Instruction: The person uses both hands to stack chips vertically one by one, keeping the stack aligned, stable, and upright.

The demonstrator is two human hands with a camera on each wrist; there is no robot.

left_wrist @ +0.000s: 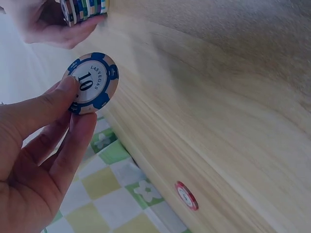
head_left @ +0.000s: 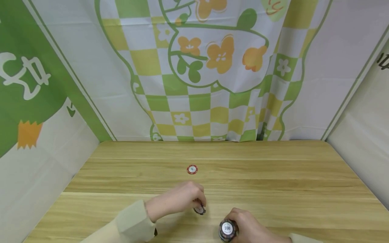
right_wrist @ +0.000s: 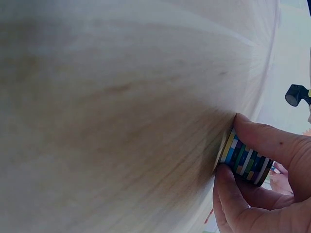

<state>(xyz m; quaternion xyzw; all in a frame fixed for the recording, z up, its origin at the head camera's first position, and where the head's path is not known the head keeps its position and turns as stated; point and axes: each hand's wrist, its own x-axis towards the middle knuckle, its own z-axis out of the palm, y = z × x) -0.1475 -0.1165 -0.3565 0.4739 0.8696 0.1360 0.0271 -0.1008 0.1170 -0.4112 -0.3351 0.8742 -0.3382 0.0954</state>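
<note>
Between thumb and fingers my left hand (head_left: 185, 197) pinches a blue-edged poker chip (left_wrist: 92, 82), whose face reads 10 and LAS VEGAS in the left wrist view. That chip is tilted and held just left of the other hand. My right hand (head_left: 247, 226) grips a stack of poker chips (right_wrist: 247, 158) with several edge colours, thumb on one side and fingers on the other. The top chip of this stack (head_left: 227, 228) is dark and marked 100. Farther back, a red-edged poker chip (head_left: 192, 169) marked 5 lies flat on the table.
The wood-grain table (head_left: 273, 175) ends at a hanging cloth (head_left: 209, 111) with green and yellow checks and flowers. Pale fabric walls rise on the left and right (head_left: 364, 135). A small black object (right_wrist: 294, 94) shows at the right wrist view's edge.
</note>
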